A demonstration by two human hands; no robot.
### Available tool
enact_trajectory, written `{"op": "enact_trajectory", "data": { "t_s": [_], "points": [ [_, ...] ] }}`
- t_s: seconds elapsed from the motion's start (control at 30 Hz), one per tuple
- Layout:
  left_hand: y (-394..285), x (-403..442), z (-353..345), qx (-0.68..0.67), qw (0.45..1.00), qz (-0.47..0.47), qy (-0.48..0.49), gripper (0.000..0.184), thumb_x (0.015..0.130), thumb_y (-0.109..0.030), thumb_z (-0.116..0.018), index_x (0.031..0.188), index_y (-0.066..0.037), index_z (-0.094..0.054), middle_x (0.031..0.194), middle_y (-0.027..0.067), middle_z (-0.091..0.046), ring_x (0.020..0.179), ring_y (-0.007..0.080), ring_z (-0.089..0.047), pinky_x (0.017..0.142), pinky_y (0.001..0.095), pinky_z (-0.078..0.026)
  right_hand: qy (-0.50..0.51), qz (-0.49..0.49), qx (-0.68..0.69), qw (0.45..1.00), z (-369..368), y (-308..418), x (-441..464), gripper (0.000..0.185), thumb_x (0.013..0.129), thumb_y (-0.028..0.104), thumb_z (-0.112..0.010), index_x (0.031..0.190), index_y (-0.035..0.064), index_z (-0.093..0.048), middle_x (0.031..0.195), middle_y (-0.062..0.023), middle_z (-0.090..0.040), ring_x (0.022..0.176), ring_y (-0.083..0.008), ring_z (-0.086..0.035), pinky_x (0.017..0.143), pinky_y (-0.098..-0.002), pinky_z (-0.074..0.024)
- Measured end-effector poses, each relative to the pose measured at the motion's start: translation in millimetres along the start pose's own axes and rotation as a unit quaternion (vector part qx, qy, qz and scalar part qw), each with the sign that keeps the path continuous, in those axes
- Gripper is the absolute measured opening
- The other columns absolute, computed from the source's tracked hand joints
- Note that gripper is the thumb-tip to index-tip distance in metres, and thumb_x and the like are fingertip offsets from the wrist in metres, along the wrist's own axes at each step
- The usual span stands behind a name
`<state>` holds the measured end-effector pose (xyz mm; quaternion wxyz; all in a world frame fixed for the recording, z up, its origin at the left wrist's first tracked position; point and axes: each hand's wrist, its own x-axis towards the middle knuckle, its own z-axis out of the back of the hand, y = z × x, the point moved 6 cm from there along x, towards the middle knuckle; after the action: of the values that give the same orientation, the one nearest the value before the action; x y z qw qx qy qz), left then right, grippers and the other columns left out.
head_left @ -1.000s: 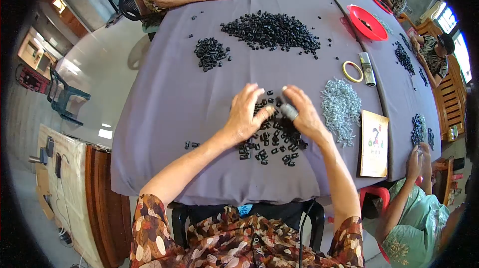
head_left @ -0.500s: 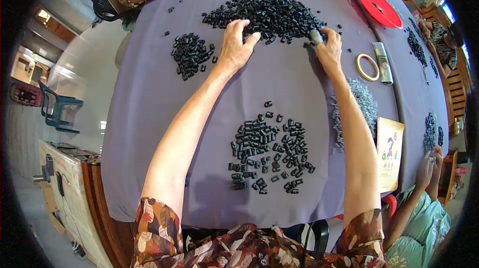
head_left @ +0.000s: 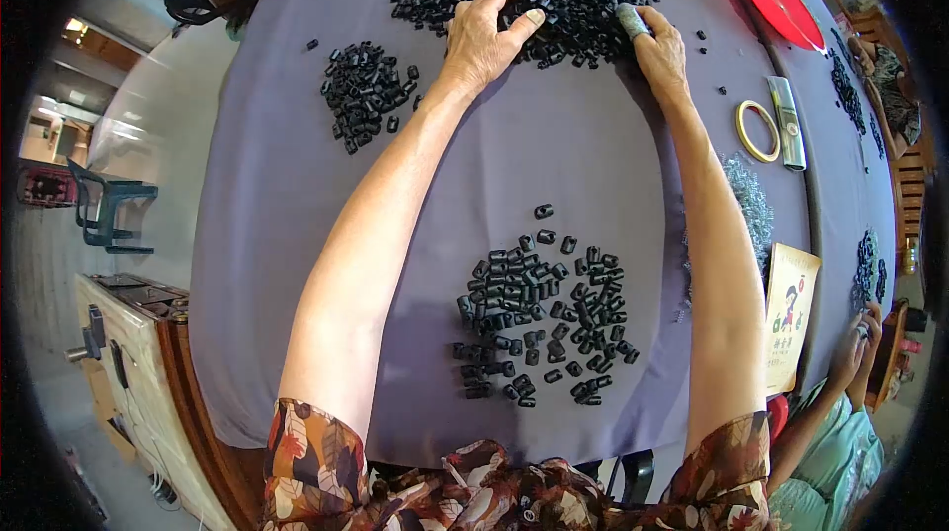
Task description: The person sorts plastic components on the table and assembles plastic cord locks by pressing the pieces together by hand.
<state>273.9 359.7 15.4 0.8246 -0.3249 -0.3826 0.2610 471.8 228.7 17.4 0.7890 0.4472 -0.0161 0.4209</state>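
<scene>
At the far side of the grey cloth lies a large pile of small black pieces [head_left: 563,12]. My left hand [head_left: 484,37] touches its near left part, thumb and fingers apart. On the pile's right edge rests my right hand [head_left: 657,44], fingers apart, with a grey wrap on one digit. Nothing is gripped in either hand that I can see. Between my forearms, nearer my body, black pieces are spread in a loose group [head_left: 544,313]. A smaller black heap [head_left: 364,94] sits left of my left wrist.
Right of my right arm are a tape ring [head_left: 757,131], a clear packet [head_left: 786,123], small clear pieces [head_left: 748,205] and a booklet [head_left: 791,318]. A red tray [head_left: 781,2] lies farther back. Other people sit at the left and right table edges.
Both hands have moved from the near group of pieces out to the large far pile. The near group, covered by my hands earlier, now shows.
</scene>
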Motion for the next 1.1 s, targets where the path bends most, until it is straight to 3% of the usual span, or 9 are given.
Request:
{"op": "enact_trajectory", "data": {
  "t_s": [0.2, 0.27, 0.33, 0.4, 0.57, 0.73, 1.1],
  "points": [
    [-8, -4, -4, 0.018, 1.000, -0.023, 0.007, 0.042, 0.076, -0.043, -0.066, 0.107, -0.014, -0.065, 0.110, 0.0077, -0.060, 0.104, 0.0265, -0.051, 0.092, 0.0420, -0.038, 0.028, 0.041, 0.035, 0.998, -9, 10, -5, 0.026, 0.080, 0.018, -0.051, 0.099, 0.0081, -0.065, 0.098, -0.0124, -0.064, 0.092, -0.0320, -0.059, 0.082, -0.0367, -0.0442],
    [-16, -9, -9, 0.023, 0.998, -0.064, 0.007, 0.039, 0.076, -0.041, -0.067, 0.104, -0.014, -0.067, 0.109, 0.0083, -0.059, 0.102, 0.0265, -0.052, 0.092, 0.0414, -0.039, 0.050, 0.040, 0.045, 0.997, -13, 20, -12, 0.032, 0.084, 0.034, -0.058, 0.098, 0.0066, -0.066, 0.099, -0.0120, -0.064, 0.094, -0.0305, -0.060, 0.083, -0.0354, -0.0444],
    [-20, -12, -12, 0.016, 0.997, -0.071, 0.006, 0.036, 0.076, -0.038, -0.068, 0.101, -0.013, -0.068, 0.108, 0.0090, -0.059, 0.101, 0.0267, -0.053, 0.091, 0.0393, -0.040, 0.056, 0.043, 0.044, 0.997, -17, 29, -18, 0.037, 0.084, 0.040, -0.059, 0.098, 0.0070, -0.067, 0.099, -0.0114, -0.065, 0.095, -0.0300, -0.060, 0.082, -0.0352, -0.0445],
    [-24, -18, -12, 0.008, 0.998, -0.061, 0.013, 0.035, 0.076, -0.038, -0.067, 0.101, -0.013, -0.068, 0.108, 0.0090, -0.059, 0.101, 0.0267, -0.053, 0.090, 0.0385, -0.041, 0.077, 0.044, 0.050, 0.995, -18, 42, -27, 0.033, 0.084, 0.038, -0.060, 0.098, 0.0085, -0.067, 0.099, -0.0114, -0.065, 0.094, -0.0286, -0.060, 0.082, -0.0346, -0.0450],
    [-44, -40, -6, -0.027, 0.997, -0.023, 0.074, 0.037, 0.083, -0.029, -0.062, 0.109, -0.002, -0.061, 0.104, 0.0105, -0.062, 0.100, 0.0236, -0.058, 0.088, 0.0323, -0.043, 0.112, 0.044, 0.077, 0.990, -23, 51, -45, 0.028, 0.083, 0.031, -0.060, 0.098, 0.0082, -0.067, 0.092, -0.0137, -0.066, 0.086, -0.0295, -0.063, 0.076, -0.0356, -0.0474],
    [-45, -64, -1, -0.041, 0.997, -0.032, 0.063, 0.033, 0.083, -0.019, -0.063, 0.111, -0.002, -0.059, 0.105, 0.0105, -0.062, 0.098, 0.0188, -0.058, 0.086, 0.0290, -0.043, 0.128, 0.050, 0.127, 0.982, -17, 67, -78, 0.026, 0.083, 0.027, -0.060, 0.097, 0.0057, -0.066, 0.091, -0.0134, -0.066, 0.087, -0.0265, -0.063, 0.076, -0.0343, -0.0476],
    [-77, -129, 25, -0.106, 0.985, 0.042, 0.132, 0.035, 0.085, -0.016, -0.059, 0.117, -0.001, -0.055, 0.111, 0.0095, -0.061, 0.103, 0.0159, -0.056, 0.091, 0.0289, -0.042, 0.161, 0.085, 0.153, 0.971, 6, 101, -140, 0.023, 0.081, 0.021, -0.059, 0.092, 0.0031, -0.067, 0.093, -0.0120, -0.066, 0.089, -0.0283, -0.062, 0.080, -0.0351, -0.0465]
  ]
}}
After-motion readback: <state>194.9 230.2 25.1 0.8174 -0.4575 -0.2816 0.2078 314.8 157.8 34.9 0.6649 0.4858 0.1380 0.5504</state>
